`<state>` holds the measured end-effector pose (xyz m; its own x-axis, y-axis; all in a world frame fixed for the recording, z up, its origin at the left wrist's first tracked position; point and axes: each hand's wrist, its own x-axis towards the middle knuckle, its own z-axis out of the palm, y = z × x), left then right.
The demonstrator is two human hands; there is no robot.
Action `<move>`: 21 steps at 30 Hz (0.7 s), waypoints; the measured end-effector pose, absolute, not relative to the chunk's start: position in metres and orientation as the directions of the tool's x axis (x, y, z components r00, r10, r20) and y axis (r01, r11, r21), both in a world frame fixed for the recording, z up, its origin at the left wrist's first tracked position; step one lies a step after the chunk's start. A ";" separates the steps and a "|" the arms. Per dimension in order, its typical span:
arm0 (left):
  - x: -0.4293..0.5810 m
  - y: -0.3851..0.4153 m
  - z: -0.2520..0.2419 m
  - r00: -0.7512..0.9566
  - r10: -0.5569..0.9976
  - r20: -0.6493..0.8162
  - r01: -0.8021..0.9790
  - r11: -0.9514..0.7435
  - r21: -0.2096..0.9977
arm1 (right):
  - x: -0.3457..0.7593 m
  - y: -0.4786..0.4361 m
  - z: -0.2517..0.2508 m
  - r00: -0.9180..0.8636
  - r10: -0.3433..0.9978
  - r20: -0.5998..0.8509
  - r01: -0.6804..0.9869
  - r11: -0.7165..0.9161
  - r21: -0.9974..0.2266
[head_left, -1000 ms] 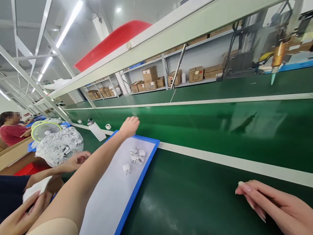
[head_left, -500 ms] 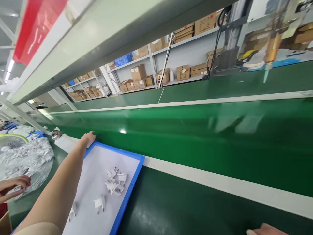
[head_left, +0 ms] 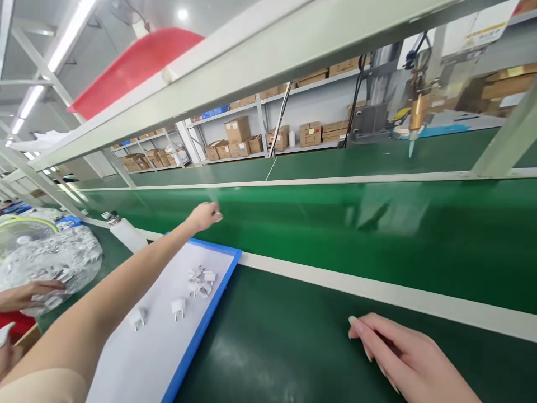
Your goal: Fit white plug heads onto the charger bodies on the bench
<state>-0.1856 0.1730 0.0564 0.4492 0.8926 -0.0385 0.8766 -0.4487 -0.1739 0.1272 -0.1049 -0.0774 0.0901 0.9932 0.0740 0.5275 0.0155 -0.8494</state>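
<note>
My left hand reaches out over the green conveyor belt, its fingers closed on a small white piece that looks like one of the plugs. Beneath my forearm lies a white tray with a blue rim. On it are several white two-pin plugs: a cluster near the right side, a single plug, and another plug close to my arm. My right hand is held over the dark green tabletop at the lower right, thumb and fingertips together, with nothing visible between them.
At the left, a co-worker's hand touches a clear plastic bag of small pieces. A white bottle and a fan are nearby. A pale beam crosses above the belt. A dispenser nozzle hangs at the back right.
My left hand has moved right, from beside the tray's far corner to over the belt, and the white piece now shows. My right hand has come farther into view. The camera has tilted up.
</note>
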 end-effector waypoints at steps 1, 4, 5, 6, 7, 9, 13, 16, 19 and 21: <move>-0.167 0.155 0.054 0.513 0.857 -0.050 0.844 -0.514 -0.150 | 0.126 -0.105 -0.074 0.089 0.994 0.058 0.524 0.003 -0.852; -0.110 0.080 0.040 0.748 0.649 -0.139 0.650 -0.759 -0.046 | 0.122 -0.107 -0.066 0.055 0.997 0.055 0.509 0.020 -0.861; -0.094 0.052 0.034 0.799 0.574 -0.177 0.582 -0.813 -0.013 | 0.120 -0.108 -0.063 0.038 0.997 0.066 0.507 0.037 -0.861; -0.082 0.027 0.027 0.831 0.510 -0.221 0.526 -0.850 0.014 | 0.120 -0.109 -0.061 0.022 0.997 0.079 0.507 0.057 -0.860; -0.075 0.004 0.022 0.846 0.466 -0.259 0.490 -0.871 0.034 | 0.119 -0.111 -0.060 0.011 0.996 0.092 0.507 0.074 -0.859; -0.074 -0.027 0.016 0.838 0.444 -0.316 0.483 -0.874 0.052 | 0.118 -0.114 -0.058 -0.003 0.993 0.115 0.505 0.100 -0.857; -0.127 -0.031 0.026 0.752 0.580 -0.313 0.617 -0.787 0.027 | 0.116 -0.117 -0.060 -0.008 0.988 0.157 0.518 0.138 -0.844; -0.186 -0.009 0.042 0.621 0.739 -0.262 0.748 -0.658 -0.083 | 0.113 -0.116 -0.061 -0.022 0.981 0.192 0.523 0.175 -0.834; -0.232 0.011 0.046 0.519 0.794 -0.316 0.789 -0.587 -0.182 | 0.110 -0.115 -0.060 -0.038 0.976 0.216 0.513 0.204 -0.834; -0.247 0.018 0.040 0.494 0.786 -0.373 0.779 -0.590 -0.212 | 0.110 -0.115 -0.060 -0.044 0.973 0.228 0.514 0.218 -0.830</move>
